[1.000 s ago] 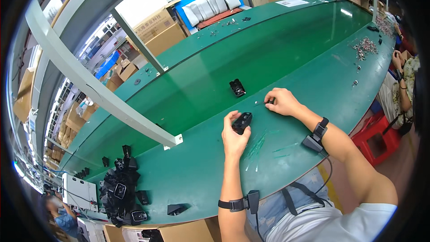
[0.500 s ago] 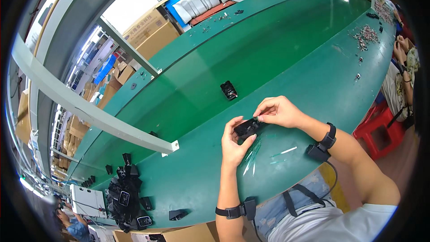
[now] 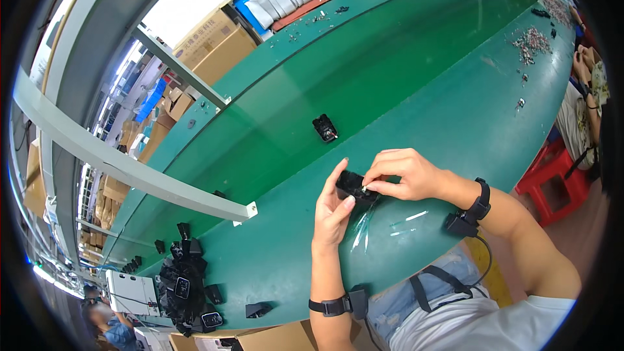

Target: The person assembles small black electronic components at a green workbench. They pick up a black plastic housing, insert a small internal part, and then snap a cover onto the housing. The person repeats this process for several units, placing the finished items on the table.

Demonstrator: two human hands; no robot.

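Observation:
My left hand [image 3: 330,216] is closed around a small black plastic housing [image 3: 349,183], its open side facing up. Thumb and fingers grip its two long sides. At the housing's right end my right hand [image 3: 408,174] is pinched on a tiny pale piece [image 3: 365,188], too small to name. Thin clear-green strips [image 3: 363,230] lie on the green tabletop just below the housing, and a few more strips [image 3: 409,221] rest under my right wrist. Beyond my hands, a similar black housing [image 3: 325,129] with parts inside sits on the green belt.
A heap of black housings [image 3: 179,286] lies at the lower left, beside a white box-shaped device [image 3: 130,292]. A grey metal post [image 3: 162,182] comes down left of my hands. Small loose parts [image 3: 532,44] are piled at the far right, near a co-worker's hands [image 3: 583,65] and a red stool [image 3: 556,182].
The held housing has tipped, showing more of its inside, and my left hand has shifted slightly left. My right hand has come down and left to the housing's end. The belt housing sits slightly farther left.

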